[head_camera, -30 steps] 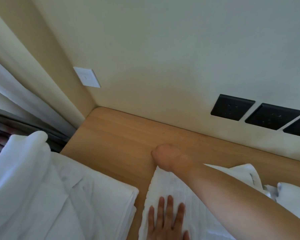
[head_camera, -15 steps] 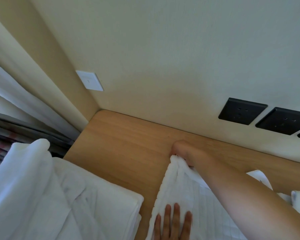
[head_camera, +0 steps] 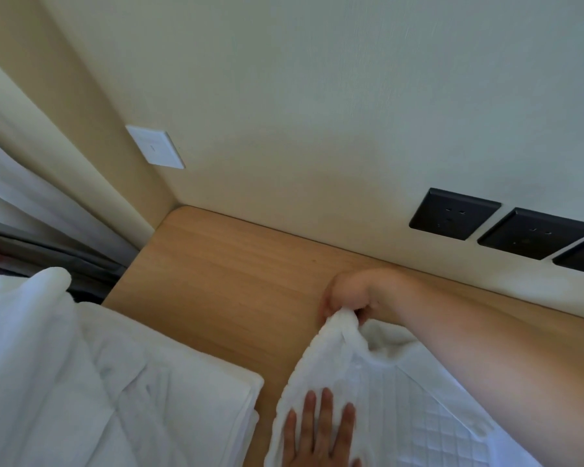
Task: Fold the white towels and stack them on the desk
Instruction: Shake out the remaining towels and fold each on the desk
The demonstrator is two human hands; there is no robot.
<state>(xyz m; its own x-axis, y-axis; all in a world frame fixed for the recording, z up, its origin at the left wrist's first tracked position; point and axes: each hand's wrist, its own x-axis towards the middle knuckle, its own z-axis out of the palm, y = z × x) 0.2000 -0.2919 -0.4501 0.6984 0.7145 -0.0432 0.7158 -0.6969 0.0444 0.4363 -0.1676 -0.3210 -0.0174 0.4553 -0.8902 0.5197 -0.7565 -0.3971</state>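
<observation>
Head view: right hand (head_camera: 346, 299) pinched far corner of the white towel (head_camera: 361, 385), now raised off the desk (head_camera: 223, 281); 1 s prior that corner lay flat under a fist. Left hand (head_camera: 319, 431) pressed near edge, fingers straight. Fold-over appeared underway. Folded stack (head_camera: 132, 392) lay to the left, nearby.

White quilted towel (head_camera: 368, 385) flat on desk (head_camera: 223, 274), far corner lifted, folded white towels (head_camera: 122, 392) left

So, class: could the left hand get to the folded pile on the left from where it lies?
Probably yes. The left hand lies flat on the towel, and only bare desk separates it from the pile; nothing stands between.
</observation>
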